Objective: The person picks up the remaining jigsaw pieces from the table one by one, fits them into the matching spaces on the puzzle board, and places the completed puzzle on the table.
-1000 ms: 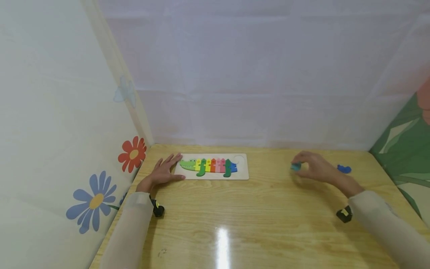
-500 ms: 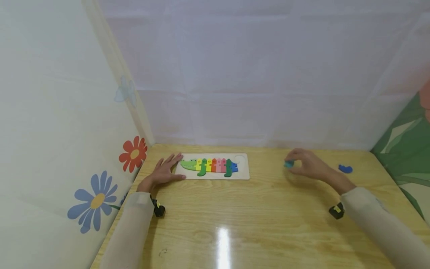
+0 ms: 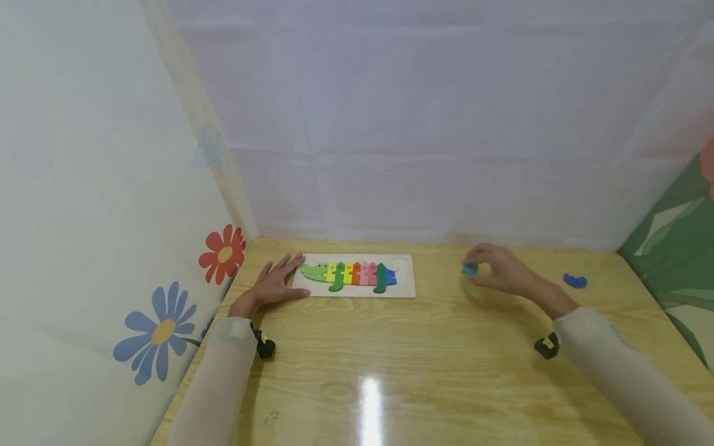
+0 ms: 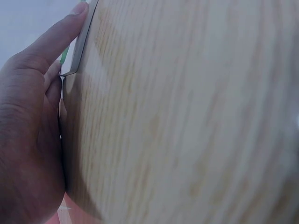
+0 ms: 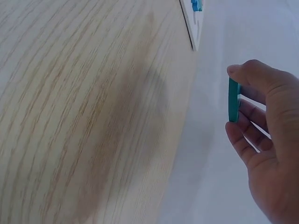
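Observation:
A white puzzle board (image 3: 406, 285) lies on the table, carrying a crocodile (image 3: 348, 275) made of colourful pieces from a green head to a blue piece at the right. An outlined curl shows bare at the board's right end. My left hand (image 3: 273, 286) rests at the board's left end, fingers spread, thumb along its near corner. My right hand (image 3: 499, 269) is raised above the table right of the board. It pinches a teal puzzle piece (image 5: 233, 100) between thumb and fingers, seen edge-on in the right wrist view.
A blue puzzle piece (image 3: 575, 281) lies on the wooden table (image 3: 446, 359) at the far right. A pale cloth wall (image 3: 357, 124) stands along the back edge, with flower-printed cloth (image 3: 162, 334) at the left and a leaf print (image 3: 669, 248) at the right.
My right hand has moved left toward the board with the teal puzzle piece, away from the blue piece. My left hand has stayed at the board's left end.

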`<state>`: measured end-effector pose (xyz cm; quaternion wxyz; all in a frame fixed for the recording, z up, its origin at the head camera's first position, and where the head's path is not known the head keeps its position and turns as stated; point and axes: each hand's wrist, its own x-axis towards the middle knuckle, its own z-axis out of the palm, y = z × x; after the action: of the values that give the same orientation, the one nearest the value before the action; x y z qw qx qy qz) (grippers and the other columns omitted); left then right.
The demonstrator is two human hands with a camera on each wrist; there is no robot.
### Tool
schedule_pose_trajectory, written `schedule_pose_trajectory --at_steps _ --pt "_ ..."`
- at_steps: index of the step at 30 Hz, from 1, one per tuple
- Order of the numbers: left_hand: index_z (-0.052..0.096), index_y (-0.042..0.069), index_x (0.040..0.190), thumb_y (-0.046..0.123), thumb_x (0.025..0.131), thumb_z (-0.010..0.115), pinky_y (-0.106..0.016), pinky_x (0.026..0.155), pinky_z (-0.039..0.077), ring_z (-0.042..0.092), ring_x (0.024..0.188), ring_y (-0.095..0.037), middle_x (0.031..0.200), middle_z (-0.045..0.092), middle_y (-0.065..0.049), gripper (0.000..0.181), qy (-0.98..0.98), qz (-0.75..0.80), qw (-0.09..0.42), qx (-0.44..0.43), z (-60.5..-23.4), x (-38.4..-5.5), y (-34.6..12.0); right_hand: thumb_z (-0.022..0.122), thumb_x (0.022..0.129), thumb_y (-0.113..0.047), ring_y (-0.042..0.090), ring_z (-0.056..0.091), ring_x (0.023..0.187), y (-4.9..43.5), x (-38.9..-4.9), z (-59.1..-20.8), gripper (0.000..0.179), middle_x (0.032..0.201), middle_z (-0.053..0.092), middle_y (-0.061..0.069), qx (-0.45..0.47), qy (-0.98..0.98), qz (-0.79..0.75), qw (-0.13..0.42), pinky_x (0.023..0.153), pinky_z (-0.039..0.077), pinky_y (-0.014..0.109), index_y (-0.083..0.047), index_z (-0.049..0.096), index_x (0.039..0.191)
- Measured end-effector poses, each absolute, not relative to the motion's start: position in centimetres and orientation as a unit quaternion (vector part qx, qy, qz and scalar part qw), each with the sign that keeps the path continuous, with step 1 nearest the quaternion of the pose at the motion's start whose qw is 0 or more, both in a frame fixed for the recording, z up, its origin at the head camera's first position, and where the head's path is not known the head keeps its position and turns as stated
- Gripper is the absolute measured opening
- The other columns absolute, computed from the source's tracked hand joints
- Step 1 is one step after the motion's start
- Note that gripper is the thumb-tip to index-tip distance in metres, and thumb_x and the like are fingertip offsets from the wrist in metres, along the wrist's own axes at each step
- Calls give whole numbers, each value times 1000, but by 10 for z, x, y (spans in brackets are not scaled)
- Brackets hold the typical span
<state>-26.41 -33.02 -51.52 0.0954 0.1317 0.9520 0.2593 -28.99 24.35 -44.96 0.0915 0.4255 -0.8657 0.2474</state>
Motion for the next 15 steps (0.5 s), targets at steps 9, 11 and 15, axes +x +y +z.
schedule_pose_trajectory --at_steps 9,11,15 --pt "26 8 168 59 87 78 -68 126 -4 8 162 -44 176 17 -16 110 951 263 87 138 -514 -264 -329 85 81 1 31 70 98 228 -294 -447 29 107 74 13 425 -867 249 74 88 60 53 3 79 110" --pt "26 7 168 59 87 79 -68 126 -5 8 162 -44 176 17 -16 109 950 265 87 137 -513 -264 -328 84 82 -1 31 70 99 224 -296 -447 29 108 74 14 424 -869 246 69 90 59 53 3 79 111" --pt "25 8 169 56 89 78 -68 126 -5 8 162 -44 177 17 -16 107 952 260 91 135 -513 -264 -328 85 83 -1 31 69 99 217 -298 -448 29 108 74 14 425 -869 244 63 90 59 53 3 79 110"
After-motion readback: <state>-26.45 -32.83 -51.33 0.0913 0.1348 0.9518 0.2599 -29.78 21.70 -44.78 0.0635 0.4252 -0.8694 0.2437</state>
